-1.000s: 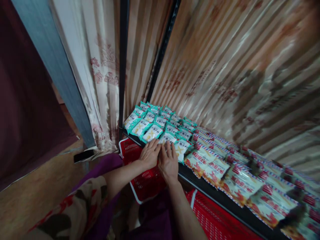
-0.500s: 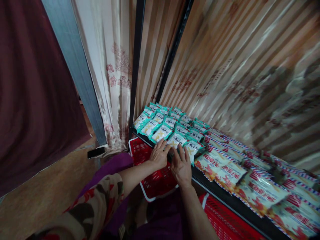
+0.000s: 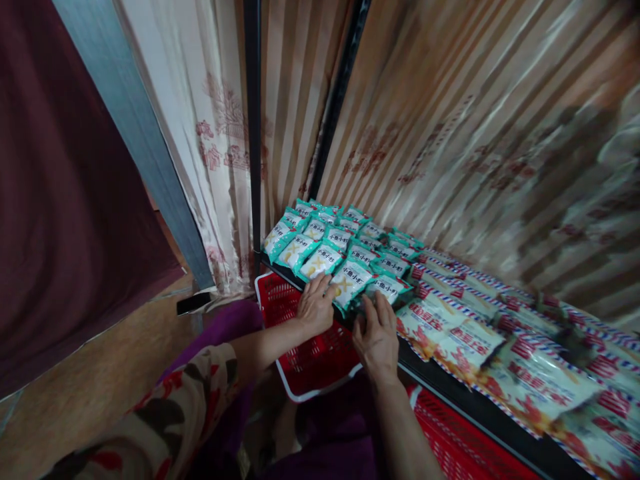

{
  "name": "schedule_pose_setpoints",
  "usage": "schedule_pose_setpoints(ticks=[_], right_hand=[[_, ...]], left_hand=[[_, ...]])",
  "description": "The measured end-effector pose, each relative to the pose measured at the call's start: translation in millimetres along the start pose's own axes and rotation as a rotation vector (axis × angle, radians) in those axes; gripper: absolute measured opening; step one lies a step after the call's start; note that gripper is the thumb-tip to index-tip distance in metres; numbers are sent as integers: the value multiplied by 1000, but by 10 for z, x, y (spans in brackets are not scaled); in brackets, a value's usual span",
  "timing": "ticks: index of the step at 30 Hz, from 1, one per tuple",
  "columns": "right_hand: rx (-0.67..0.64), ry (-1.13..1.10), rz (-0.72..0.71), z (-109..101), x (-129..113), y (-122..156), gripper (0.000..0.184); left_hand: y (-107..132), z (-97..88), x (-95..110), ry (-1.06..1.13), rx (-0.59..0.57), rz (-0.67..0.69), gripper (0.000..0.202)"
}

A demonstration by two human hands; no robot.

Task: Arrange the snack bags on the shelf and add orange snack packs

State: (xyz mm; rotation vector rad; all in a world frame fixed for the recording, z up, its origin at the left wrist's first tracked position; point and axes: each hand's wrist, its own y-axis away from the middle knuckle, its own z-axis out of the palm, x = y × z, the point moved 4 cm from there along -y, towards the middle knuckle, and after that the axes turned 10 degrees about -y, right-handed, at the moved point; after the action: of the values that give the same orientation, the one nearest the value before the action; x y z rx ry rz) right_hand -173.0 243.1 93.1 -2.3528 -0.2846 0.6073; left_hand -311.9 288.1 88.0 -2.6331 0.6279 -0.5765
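Rows of small teal-and-white snack packets [image 3: 319, 261] lean on a black shelf. My left hand [image 3: 315, 308] rests at the front row, its stretched fingers touching the lower left edge of one packet [image 3: 351, 280]. Just right of it, my right hand [image 3: 376, 333] has its fingers apart and slightly bent against the bottom of the end packet [image 3: 388, 287]. Neither hand is wrapped round a packet. The fingertips of my right hand are partly lost in shadow.
Larger white-and-red snack bags [image 3: 467, 343] fill the shelf on the right. A red basket [image 3: 320, 373] sits below my hands, and another red basket [image 3: 450, 433] is farther right. Black posts [image 3: 253, 133] and pleated curtains [image 3: 400, 120] stand behind. A dark phone-like object [image 3: 193, 303] lies at left.
My right hand has shifted right, away from my left hand. The front packet between them shows more fully and sits more tilted. The view has turned slightly.
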Motion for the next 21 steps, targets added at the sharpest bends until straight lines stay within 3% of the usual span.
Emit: schedule_pose_setpoints(ticks=[6,11,17,21], right_hand=[[-28,40,-65,-11,-32,-155,48],[11,117,-34,7,47,-382,47],[50,93,-39,138,106,-418,56],[47,95,-51,58,106,-409,60]], left_hand=[[-138,-139,-97,8,123,42,39],[-409,-93,-128,-49,191,24,43],[-646,111,-123,-71,134,46,47],[-649,134,-134,-68,113,70,49]])
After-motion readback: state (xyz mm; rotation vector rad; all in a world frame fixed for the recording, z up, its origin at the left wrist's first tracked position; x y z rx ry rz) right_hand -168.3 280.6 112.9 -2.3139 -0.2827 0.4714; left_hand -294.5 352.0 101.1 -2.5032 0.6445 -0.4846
